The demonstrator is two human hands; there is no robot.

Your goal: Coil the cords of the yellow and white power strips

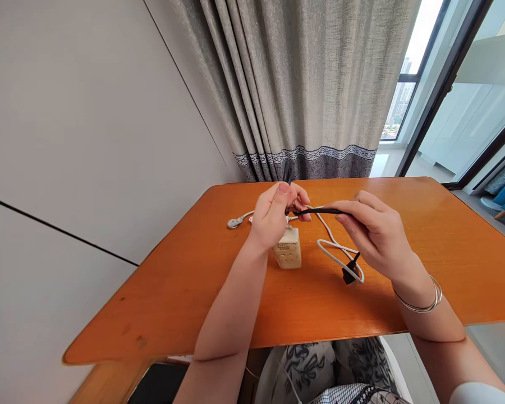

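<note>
A black cable (322, 211) runs between my two hands above the wooden table. My left hand (273, 210) is closed around a gathered part of it, with a dark loop poking up past the thumb. Between thumb and fingers, my right hand (372, 233) pinches the cable's stretch on the right. Below my left hand stands a cream power strip block (289, 252) with socket holes, partly hidden by that hand. A white cord (334, 244) curls on the table beside it. Under my right hand lies a black plug (350, 272), and a white plug (234, 223) rests at the left.
The orange-brown wooden table (172, 297) spans the view, its front edge close to my lap. A grey wall panel (88, 140) borders it on the left. Grey curtains (311, 84) hang behind, with a window and a glass door at the right.
</note>
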